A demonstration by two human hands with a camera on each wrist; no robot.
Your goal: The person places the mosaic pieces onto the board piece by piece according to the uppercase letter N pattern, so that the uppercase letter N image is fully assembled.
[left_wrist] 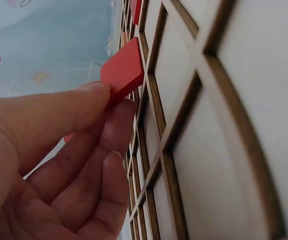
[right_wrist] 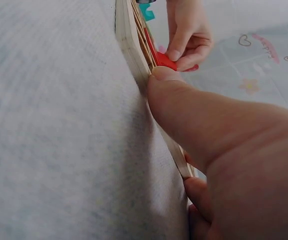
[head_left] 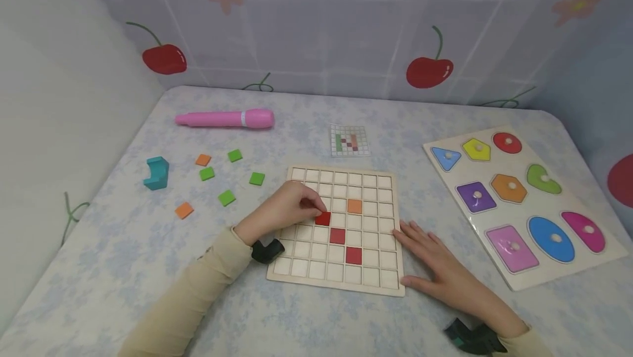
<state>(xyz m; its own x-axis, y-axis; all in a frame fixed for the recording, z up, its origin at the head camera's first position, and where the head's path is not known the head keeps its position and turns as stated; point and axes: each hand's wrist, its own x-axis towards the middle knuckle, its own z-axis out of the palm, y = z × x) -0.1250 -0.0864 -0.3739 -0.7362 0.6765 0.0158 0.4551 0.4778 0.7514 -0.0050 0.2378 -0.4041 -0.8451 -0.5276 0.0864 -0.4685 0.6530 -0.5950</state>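
Note:
My left hand [head_left: 289, 206] is over the left-middle of a wooden grid board [head_left: 384, 225], pinching a square red tile [left_wrist: 123, 70] between thumb and finger. In the left wrist view the tile is tilted, its far edge close to the grid's ridges. Two more red tiles [head_left: 337, 235] lie in board cells, stepping diagonally down to the right from the held one. An orange tile [head_left: 354, 206] fills a cell higher up. My right hand [head_left: 445, 274] rests at the board's right edge with fingers extended, the thumb [right_wrist: 176, 95] touching the near corner.
Loose green tiles [head_left: 227, 198] and orange tiles [head_left: 184, 210] lie left of the board, near a teal block [head_left: 158, 173]. Behind are a pink pen-shaped object [head_left: 212, 119] and a small pattern card [head_left: 350, 140]. A knobbed shape puzzle [head_left: 504, 219] lies on the right.

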